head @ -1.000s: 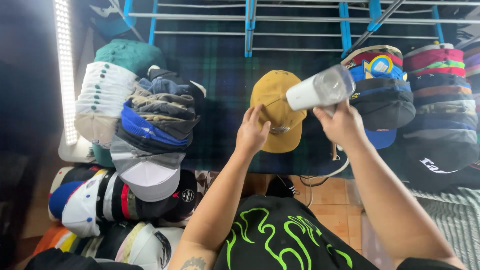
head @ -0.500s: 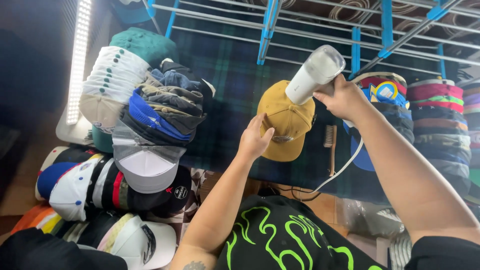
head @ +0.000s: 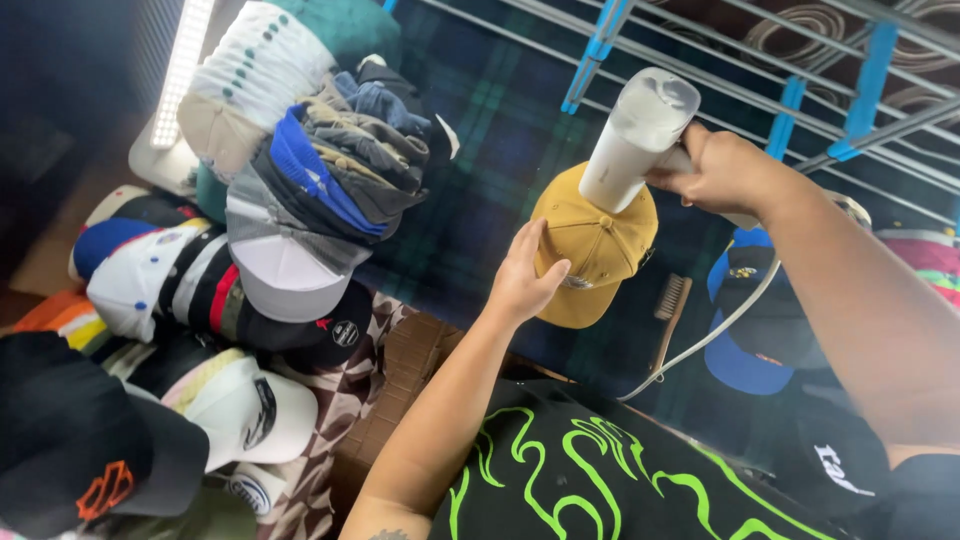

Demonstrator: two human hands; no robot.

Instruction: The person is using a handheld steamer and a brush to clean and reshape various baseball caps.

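A mustard yellow cap (head: 600,250) hangs against a dark plaid cloth (head: 490,150). My left hand (head: 522,275) grips its left side near the brim. My right hand (head: 722,172) holds a white handheld steamer (head: 632,140), its nozzle end pressed to the crown of the yellow cap. A white cord (head: 710,335) trails down from the steamer. A small wooden brush (head: 668,312) hangs just right of the cap.
Stacks of nested caps (head: 310,170) hang at the left, with more caps (head: 170,290) piled below. Blue and dark caps (head: 755,320) sit at the right under my arm. A metal rack with blue joints (head: 790,95) runs overhead. A light bar (head: 180,70) glows far left.
My view has tilted and swung left. The steamer has dropped from beside the cap onto its crown. My left hand has stayed on the cap's side.
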